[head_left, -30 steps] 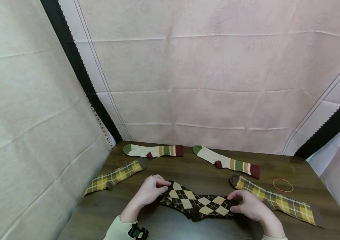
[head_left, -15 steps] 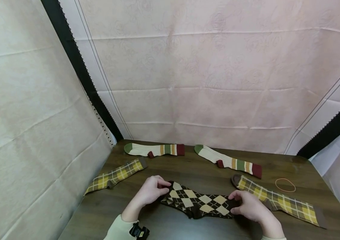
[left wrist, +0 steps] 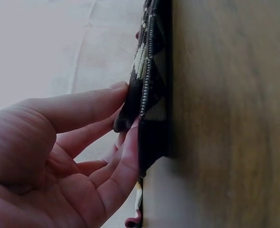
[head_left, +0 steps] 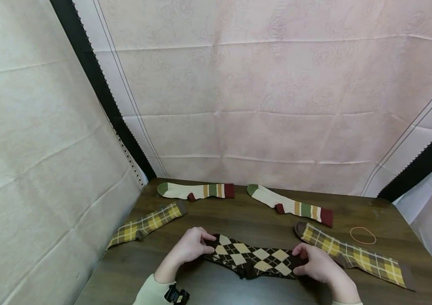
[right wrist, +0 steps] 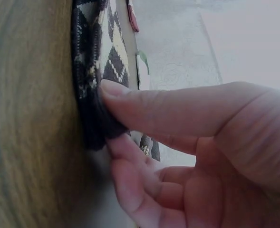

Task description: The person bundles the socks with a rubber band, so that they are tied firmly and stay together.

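Note:
A dark brown argyle sock with tan diamonds (head_left: 259,256) lies across the front middle of the table, toe to the left. My left hand (head_left: 190,246) pinches its toe end; in the left wrist view the thumb lies on top and fingers are tucked beneath the upper layer. Another dark layer lies under that one, against the table. At the cuff end, my right hand (head_left: 320,266) pinches the fabric between thumb and fingers. Two layers of the argyle knit (right wrist: 113,45) show in the right wrist view, the held one nearer the thumb.
Two cream striped socks, one left (head_left: 177,191) and one right (head_left: 267,198), lie at the back of the table (head_left: 223,216). Yellow plaid socks flank the hands, left (head_left: 151,224) and right (head_left: 364,256). An orange rubber band (head_left: 372,242) lies at right. Fabric walls (head_left: 277,106) enclose the table.
My left hand has lowered slightly at the toe. My right hand has shifted a little to the right at the cuff. The other socks stay put.

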